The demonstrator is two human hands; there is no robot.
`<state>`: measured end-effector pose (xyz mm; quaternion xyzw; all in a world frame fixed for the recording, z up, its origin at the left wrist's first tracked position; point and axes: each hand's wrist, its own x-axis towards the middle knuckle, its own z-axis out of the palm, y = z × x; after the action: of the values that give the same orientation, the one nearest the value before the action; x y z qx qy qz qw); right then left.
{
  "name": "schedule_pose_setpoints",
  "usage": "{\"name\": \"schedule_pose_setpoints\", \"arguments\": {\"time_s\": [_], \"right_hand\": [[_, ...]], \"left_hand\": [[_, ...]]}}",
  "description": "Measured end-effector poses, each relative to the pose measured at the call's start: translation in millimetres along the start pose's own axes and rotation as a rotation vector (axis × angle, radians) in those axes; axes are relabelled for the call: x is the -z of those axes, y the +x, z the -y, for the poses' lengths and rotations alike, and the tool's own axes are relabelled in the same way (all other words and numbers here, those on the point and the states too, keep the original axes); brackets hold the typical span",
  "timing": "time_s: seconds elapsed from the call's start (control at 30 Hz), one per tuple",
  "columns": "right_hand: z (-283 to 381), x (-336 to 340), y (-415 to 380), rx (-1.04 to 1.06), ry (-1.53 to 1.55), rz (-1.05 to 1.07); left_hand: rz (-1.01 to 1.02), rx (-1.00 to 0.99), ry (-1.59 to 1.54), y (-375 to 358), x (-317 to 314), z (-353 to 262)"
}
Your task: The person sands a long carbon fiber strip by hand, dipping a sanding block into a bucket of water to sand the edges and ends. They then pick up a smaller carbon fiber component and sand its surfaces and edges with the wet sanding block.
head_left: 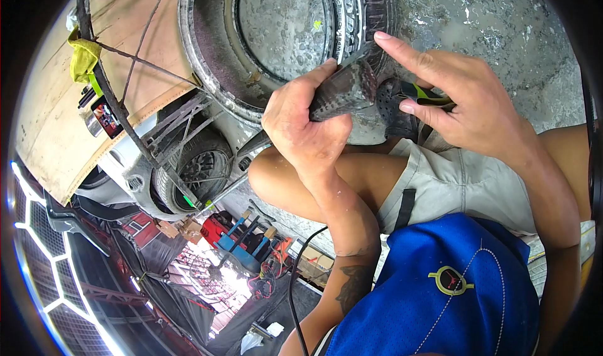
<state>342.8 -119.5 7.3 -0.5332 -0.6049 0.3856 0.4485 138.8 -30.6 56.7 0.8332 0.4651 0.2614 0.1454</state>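
Observation:
My left hand (304,120) is wrapped round a dark, worn, rubber-like piece (345,93), its broad scuffed end facing my right hand. A narrow dark length shows below the fist, toward my knee. My right hand (461,95) pinches a black and yellow-green handle (427,95) between thumb and curled fingers. Its index finger is stretched out, the tip near the upper edge of the dark piece. Whatever tool the handle belongs to, I cannot tell its kind. Behind both hands a large tyre (217,42) lies on the wet concrete floor (477,20).
A mounted wheel (198,171) stands left of my knee. A wooden board (53,124) with metal bars, a yellow cloth (83,59) and a phone (107,118) is at the left. Lower down are a blue and red machine (242,240), cables and bright hexagonal lights (56,262).

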Motion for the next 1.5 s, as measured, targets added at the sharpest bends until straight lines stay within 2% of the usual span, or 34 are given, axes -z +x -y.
{"name": "schedule_pose_setpoints", "arguments": {"time_s": [1.5], "right_hand": [[1.7,1.9,-0.6,-0.032,-0.01,0.019]], "left_hand": [[-0.034,-0.023,0.093,1.7,-0.9,-6.4]]}}
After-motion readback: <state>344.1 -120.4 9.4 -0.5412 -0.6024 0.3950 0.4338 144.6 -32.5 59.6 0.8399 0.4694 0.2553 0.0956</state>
